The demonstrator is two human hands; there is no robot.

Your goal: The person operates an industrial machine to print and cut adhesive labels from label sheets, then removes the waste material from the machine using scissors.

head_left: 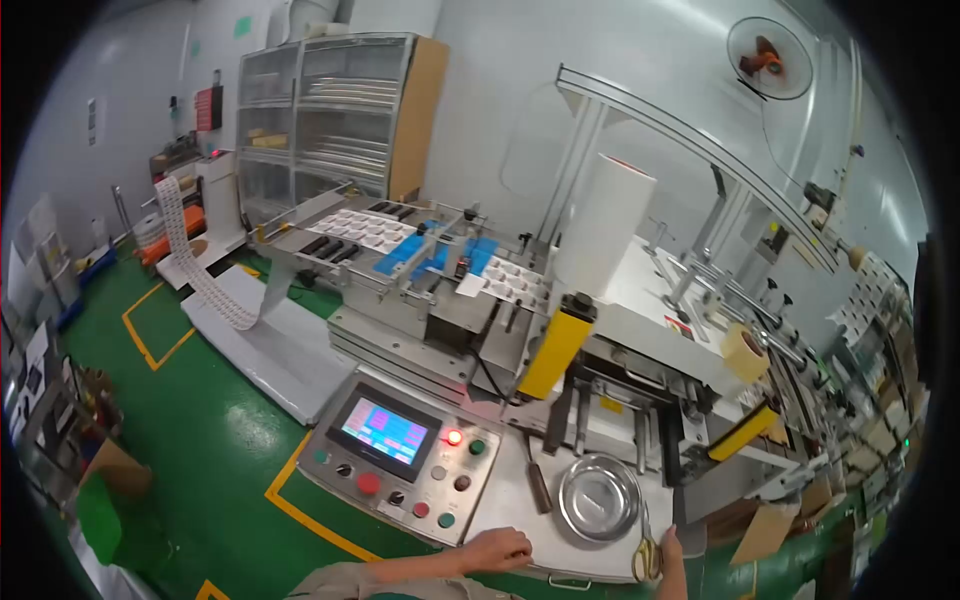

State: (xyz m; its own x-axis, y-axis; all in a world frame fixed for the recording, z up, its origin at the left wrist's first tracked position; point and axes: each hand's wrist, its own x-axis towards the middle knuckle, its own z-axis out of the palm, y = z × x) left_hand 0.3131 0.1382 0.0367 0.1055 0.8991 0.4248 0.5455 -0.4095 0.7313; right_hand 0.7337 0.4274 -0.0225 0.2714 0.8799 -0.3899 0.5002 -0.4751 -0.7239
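Note:
My left hand (pixel 497 550) rests at the front edge of a white worktop (pixel 500 497), its fingers curled in with nothing showing in them. At the worktop's right edge is my right hand (pixel 672 565), seen side-on, right beside a pair of scissors (pixel 648 556) with yellowish handles; most of its fingers are hidden. A round steel bowl (pixel 599 498) stands between the hands. Left of the bowl lies a tool with a dark handle (pixel 539 487). Close to my left hand is a control panel (pixel 420 480) with a lit screen (pixel 385 430) and a glowing red lamp (pixel 454 437).
Beyond the worktop runs a machine carrying a printed label web (pixel 365 230) over blue sheets (pixel 405 252). A large white roll (pixel 607 225) stands above it, and a yellow guard post (pixel 556 350) rises in front. Green floor (pixel 235 420) with yellow lines lies left.

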